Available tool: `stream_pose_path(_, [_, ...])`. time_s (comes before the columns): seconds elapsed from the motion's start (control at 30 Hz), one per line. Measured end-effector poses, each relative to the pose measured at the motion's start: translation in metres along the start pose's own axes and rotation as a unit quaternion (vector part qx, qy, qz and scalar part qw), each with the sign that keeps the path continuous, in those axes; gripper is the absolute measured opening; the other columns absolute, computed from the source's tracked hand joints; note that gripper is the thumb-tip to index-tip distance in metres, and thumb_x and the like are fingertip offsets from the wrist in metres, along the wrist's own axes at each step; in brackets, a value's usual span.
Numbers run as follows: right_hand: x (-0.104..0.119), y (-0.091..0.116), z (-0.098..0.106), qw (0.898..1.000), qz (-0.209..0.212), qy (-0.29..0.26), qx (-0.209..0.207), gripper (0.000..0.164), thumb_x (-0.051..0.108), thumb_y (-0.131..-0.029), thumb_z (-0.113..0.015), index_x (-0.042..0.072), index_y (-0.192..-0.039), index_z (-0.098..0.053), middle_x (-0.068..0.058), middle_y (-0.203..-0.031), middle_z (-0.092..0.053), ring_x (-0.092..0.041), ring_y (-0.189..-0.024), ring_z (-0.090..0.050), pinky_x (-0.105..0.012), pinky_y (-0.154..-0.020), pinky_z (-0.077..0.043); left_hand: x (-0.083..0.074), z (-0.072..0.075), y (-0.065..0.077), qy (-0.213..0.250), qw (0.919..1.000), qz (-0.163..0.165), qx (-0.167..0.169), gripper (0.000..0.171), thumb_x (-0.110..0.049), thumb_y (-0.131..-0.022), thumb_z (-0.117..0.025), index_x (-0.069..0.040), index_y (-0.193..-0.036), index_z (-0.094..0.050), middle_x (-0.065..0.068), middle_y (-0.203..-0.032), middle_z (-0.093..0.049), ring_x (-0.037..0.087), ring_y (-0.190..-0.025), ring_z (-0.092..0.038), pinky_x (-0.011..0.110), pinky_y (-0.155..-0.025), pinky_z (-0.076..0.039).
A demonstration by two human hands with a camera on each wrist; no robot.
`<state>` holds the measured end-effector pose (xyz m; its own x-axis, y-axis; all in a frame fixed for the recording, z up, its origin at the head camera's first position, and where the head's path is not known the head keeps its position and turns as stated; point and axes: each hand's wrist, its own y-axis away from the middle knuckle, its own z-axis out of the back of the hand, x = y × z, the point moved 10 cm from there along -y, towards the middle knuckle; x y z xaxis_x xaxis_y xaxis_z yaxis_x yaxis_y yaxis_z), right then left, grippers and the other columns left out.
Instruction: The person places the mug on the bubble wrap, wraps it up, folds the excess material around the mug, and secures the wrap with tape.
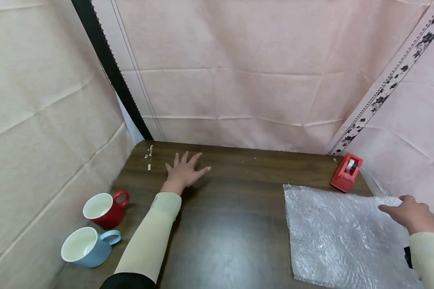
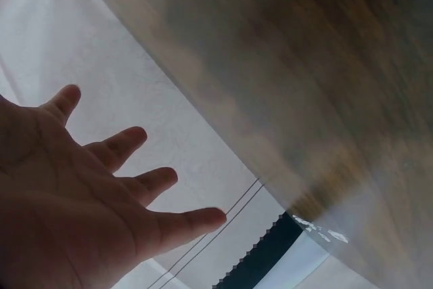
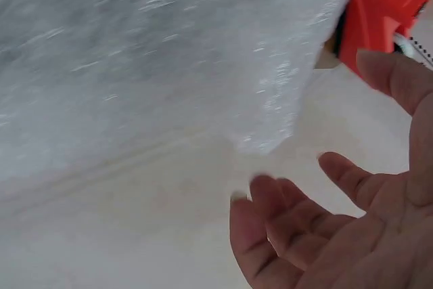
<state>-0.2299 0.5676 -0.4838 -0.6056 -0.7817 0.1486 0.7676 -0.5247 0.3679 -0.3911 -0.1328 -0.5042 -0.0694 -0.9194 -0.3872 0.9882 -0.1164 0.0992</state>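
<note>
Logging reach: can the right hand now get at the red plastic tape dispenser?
Probably yes: the right hand looks empty, the dispenser is close by, and the translucent plastic sheet beside them doesn't block it.

A silvery plastic sheet point(image 1: 343, 237) gleams on a dark brown, wood-grained table point(image 1: 231, 224). Beyond the sheet: a red tape dispenser point(image 1: 341, 181) and a white strip point(image 1: 379, 96) patterned with black flowers; well left, a red mug point(image 1: 111, 215) and light-blue mug point(image 1: 98, 253), both white inside.
</note>
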Motion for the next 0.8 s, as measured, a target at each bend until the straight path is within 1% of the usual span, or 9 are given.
stream_pose_path(0.07, [-0.002,-0.003,-0.003,1.000,-0.001,-0.002,0.011,0.099,0.044,-0.107,-0.067,-0.021,-0.162,-0.015,-0.058,-0.149,-0.035,-0.073,-0.136,-0.050,-0.079,-0.109,-0.056,0.003,0.006,0.001,0.002,1.0000,0.004,-0.007,0.093,-0.089,-0.104,-0.044,-0.043,-0.182,-0.022,0.020,-0.192,-0.013,0.058,-0.177,0.001,0.096,-0.128,-0.005])
stream_pose_path(0.17, [0.003,-0.010,-0.009,0.999,0.009,-0.006,0.035,0.110,0.048,-0.105,-0.072,-0.020,-0.164,-0.010,-0.058,-0.150,-0.034,-0.074,-0.138,-0.048,-0.080,-0.111,-0.054,0.008,0.013,0.001,-0.003,0.9998,0.008,-0.018,0.094,-0.091,-0.104,-0.041,-0.045,-0.182,-0.017,0.021,-0.192,-0.012,0.058,-0.177,0.002,0.096,-0.127,-0.004])
stream_pose_path(0.2, [0.004,-0.012,-0.010,0.999,0.010,-0.009,0.043,0.114,0.051,-0.104,-0.074,-0.020,-0.165,-0.009,-0.058,-0.151,-0.033,-0.074,-0.139,-0.047,-0.080,-0.112,-0.053,0.009,0.014,0.001,-0.002,0.9998,0.009,-0.019,0.094,-0.091,-0.104,-0.041,-0.045,-0.182,-0.016,0.022,-0.192,-0.012,0.058,-0.177,0.002,0.097,-0.127,-0.003])
stream_pose_path(0.27, [0.004,-0.015,-0.013,0.998,0.007,-0.014,0.054,0.118,0.052,-0.102,-0.076,-0.020,-0.165,-0.007,-0.058,-0.152,-0.031,-0.075,-0.140,-0.045,-0.081,-0.113,-0.052,0.010,0.014,0.001,-0.003,0.9998,0.009,-0.018,0.094,-0.091,-0.104,-0.041,-0.046,-0.182,-0.016,0.022,-0.192,-0.012,0.058,-0.177,0.003,0.097,-0.127,-0.003])
stream_pose_path(0.37, [0.001,-0.016,-0.016,0.998,0.004,-0.019,0.066,0.120,0.051,-0.101,-0.080,-0.023,-0.162,-0.008,-0.057,-0.153,-0.028,-0.075,-0.140,-0.043,-0.082,-0.114,-0.051,0.009,0.012,0.002,-0.003,0.9998,0.010,-0.017,0.093,-0.090,-0.105,-0.041,-0.045,-0.182,-0.017,0.022,-0.192,-0.013,0.058,-0.177,0.002,0.097,-0.127,-0.004])
stream_pose_path(0.53, [-0.007,-0.013,-0.024,0.997,-0.006,-0.010,0.072,0.117,0.051,-0.101,-0.079,-0.029,-0.155,-0.013,-0.057,-0.149,-0.030,-0.074,-0.138,-0.045,-0.080,-0.112,-0.054,0.005,0.009,0.004,0.001,0.9998,0.011,-0.016,0.091,-0.088,-0.106,-0.043,-0.044,-0.182,-0.020,0.022,-0.191,-0.016,0.058,-0.177,0.002,0.096,-0.127,-0.004])
stream_pose_path(0.63, [-0.013,-0.010,-0.029,0.997,-0.020,-0.008,0.076,0.115,0.048,-0.101,-0.078,-0.031,-0.153,-0.013,-0.057,-0.148,-0.033,-0.072,-0.137,-0.048,-0.079,-0.112,-0.054,0.002,0.007,0.006,0.005,0.9998,0.012,-0.015,0.091,-0.088,-0.106,-0.043,-0.043,-0.182,-0.022,0.022,-0.191,-0.018,0.058,-0.177,0.002,0.096,-0.128,-0.003])
stream_pose_path(0.8, [-0.015,-0.004,-0.032,0.997,-0.025,-0.009,0.076,0.107,0.043,-0.101,-0.079,-0.032,-0.147,-0.017,-0.054,-0.142,-0.040,-0.067,-0.130,-0.054,-0.075,-0.110,-0.057,-0.001,0.002,0.007,0.002,0.9999,0.009,-0.007,0.092,-0.089,-0.106,-0.041,-0.042,-0.182,-0.021,0.023,-0.191,-0.017,0.058,-0.177,0.003,0.096,-0.128,-0.003])
